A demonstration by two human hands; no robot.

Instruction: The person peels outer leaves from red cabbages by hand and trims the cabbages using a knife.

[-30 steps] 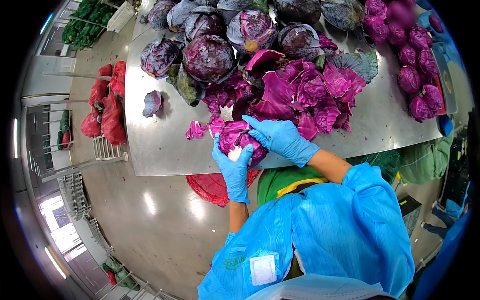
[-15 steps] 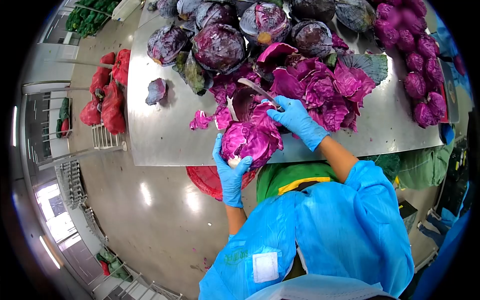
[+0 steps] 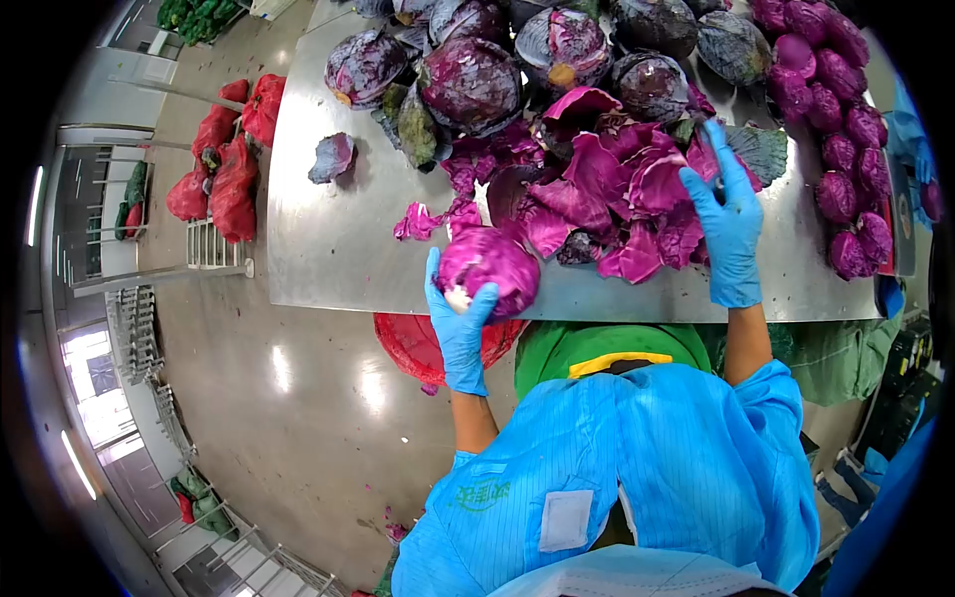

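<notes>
My left hand (image 3: 459, 328) cups a peeled purple cabbage (image 3: 489, 271) from below and the left, at the table's near edge. A white cut stem faces my thumb. Over the right side of a heap of loose purple leaves (image 3: 597, 189) is my right hand (image 3: 731, 219), its thumb and forefinger spread apart. A small dark thing shows between them, too little to name. The other fingers of that hand are mostly hidden, and no knife blade can be made out.
Unpeeled dark cabbages (image 3: 470, 85) crowd the far side of the metal table (image 3: 328, 249). Small peeled purple heads (image 3: 839, 152) are piled at the right. One loose leaf (image 3: 333, 157) lies left. Red sacks (image 3: 232, 189) stand beyond the left edge, and a red net (image 3: 408, 348) sits below the table.
My right hand has moved away from the cabbage, right and up over the leaves. The knife seen in it earlier no longer shows. The cabbage in my left hand has lost an outer leaf.
</notes>
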